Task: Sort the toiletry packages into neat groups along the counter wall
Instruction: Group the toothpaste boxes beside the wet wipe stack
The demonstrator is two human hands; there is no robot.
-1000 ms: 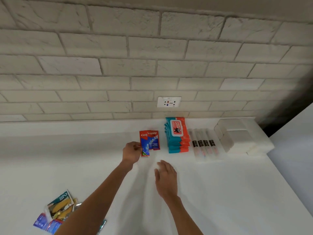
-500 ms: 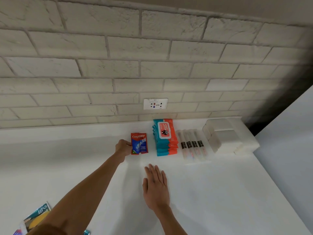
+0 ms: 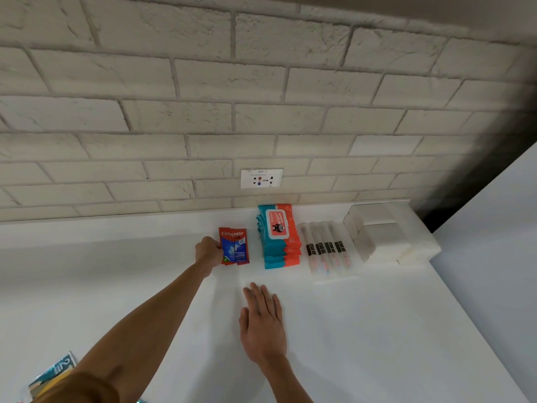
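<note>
View: head camera, looking down at the counter and wall.
Item: Colgate toothpaste sachets [image 3: 234, 246], red and blue, at least two overlapping.
Location: centre of frame, flat on the white counter [image 3: 377, 330], near the brick wall [image 3: 203, 112], just left of the wet-wipe packs [image 3: 279, 237] with a narrow gap between.
Left hand [image 3: 207, 253]: fingers curled, pinching the sachets' left edge.
Right hand [image 3: 263, 324]: fingers straight and relaxed, palm down on the counter below the sachets, holding nothing.
Groups to the right: wet-wipe packs stacked; clear toothbrush packs [image 3: 327, 248] side by side; white wrapped packs [image 3: 380, 234] at the corner, contents not legible.
Wall fitting: socket plate [image 3: 261, 178] above the wipes.
Unsorted: teal-and-yellow package [image 3: 52, 373] at lower left, cut by the frame edge.
Handling (judged): sachets light, thin, pliable, likely slick on the smooth counter; prone to fanning apart.
Hold (judged): pinch at a sealed edge, or square the long sides with flat fingers.
Stage (judged): sachet group being aligned; unsorted packages remained.
</note>
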